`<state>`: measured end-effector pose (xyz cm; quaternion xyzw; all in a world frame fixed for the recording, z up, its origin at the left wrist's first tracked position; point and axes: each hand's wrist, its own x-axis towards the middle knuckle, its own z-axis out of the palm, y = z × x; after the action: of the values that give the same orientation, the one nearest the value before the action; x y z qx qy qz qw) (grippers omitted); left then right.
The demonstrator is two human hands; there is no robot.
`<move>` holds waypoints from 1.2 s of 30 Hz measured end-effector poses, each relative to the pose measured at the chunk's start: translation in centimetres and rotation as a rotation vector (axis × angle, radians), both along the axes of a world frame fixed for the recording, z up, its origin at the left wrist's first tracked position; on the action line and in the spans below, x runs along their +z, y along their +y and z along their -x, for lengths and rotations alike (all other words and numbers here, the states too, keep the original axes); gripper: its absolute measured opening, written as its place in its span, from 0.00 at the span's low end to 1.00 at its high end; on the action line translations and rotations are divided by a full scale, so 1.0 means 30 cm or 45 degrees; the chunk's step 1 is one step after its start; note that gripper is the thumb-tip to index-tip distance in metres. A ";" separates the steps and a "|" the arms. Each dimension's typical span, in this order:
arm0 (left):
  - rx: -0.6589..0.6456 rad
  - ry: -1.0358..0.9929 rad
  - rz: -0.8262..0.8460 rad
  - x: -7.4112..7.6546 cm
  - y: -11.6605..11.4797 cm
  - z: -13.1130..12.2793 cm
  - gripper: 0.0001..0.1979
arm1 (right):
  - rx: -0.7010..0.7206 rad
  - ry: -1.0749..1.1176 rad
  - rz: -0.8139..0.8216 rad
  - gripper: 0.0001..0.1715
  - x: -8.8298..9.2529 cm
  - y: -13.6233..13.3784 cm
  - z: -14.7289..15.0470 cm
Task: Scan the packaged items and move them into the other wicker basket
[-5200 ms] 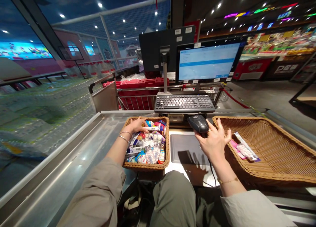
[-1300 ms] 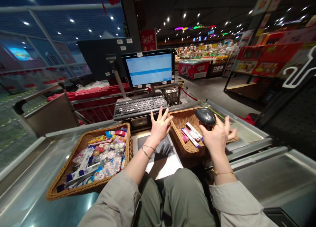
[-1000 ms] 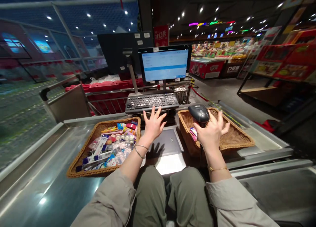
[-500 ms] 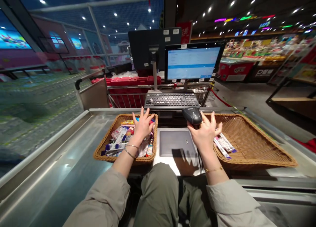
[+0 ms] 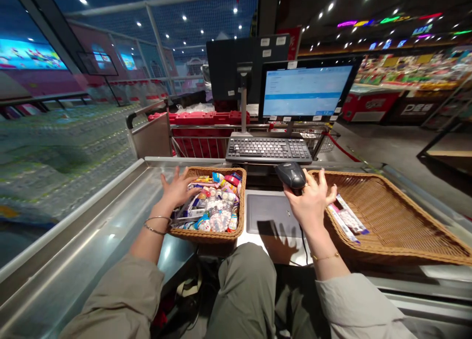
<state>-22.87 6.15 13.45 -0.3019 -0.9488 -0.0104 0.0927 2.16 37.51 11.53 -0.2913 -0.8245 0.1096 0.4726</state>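
Note:
My left hand (image 5: pixel 177 189) is over the left edge of a wicker basket (image 5: pixel 244 201), fingers spread, with nothing visible in it. Inside that basket lies a mixed heap of small packaged sweets (image 5: pixel 217 201), some in clear jars, some in bright wrappers. A black barcode scanner (image 5: pixel 290 175) is gripped in my right hand (image 5: pixel 309 201), above the grey flat pad (image 5: pixel 267 216) between the baskets. Beside that hand, a second wicker basket (image 5: pixel 398 211) holds a few slim white-and-purple packs (image 5: pixel 348 217) at its left end.
A keyboard (image 5: pixel 267 148) stands behind the pad, below a lit monitor (image 5: pixel 306 90) and a dark second screen (image 5: pixel 236 68) seen from behind. The metal counter (image 5: pixel 121 231) runs along the left. A wire cart with red crates (image 5: pixel 206 118) is behind it.
My left hand has moved from over the middle of the left basket to its left edge, uncovering the sweets. The view has turned slightly left. The right hand still holds the scanner.

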 end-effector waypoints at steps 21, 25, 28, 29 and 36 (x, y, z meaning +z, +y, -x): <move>0.462 0.164 -0.035 -0.110 -0.067 -0.276 0.20 | 0.044 0.010 -0.020 0.18 -0.015 -0.012 -0.012; 0.454 0.174 -0.118 -0.119 -0.068 -0.269 0.17 | 0.039 0.012 -0.010 0.18 -0.017 -0.010 -0.014; 0.415 0.243 -0.192 -0.126 -0.077 -0.266 0.17 | 0.032 0.003 -0.004 0.18 -0.017 -0.009 -0.015; 0.401 0.271 -0.218 -0.126 -0.080 -0.264 0.17 | 0.027 0.001 -0.002 0.19 -0.017 -0.009 -0.015; 0.214 0.495 -0.466 -0.053 -0.036 -0.246 0.17 | 0.026 -0.003 0.012 0.18 -0.019 -0.005 -0.019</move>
<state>-15.49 5.08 11.85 -0.1968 -0.9173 -0.1156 0.3263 2.72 37.35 10.97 -0.2853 -0.8275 0.1179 0.4690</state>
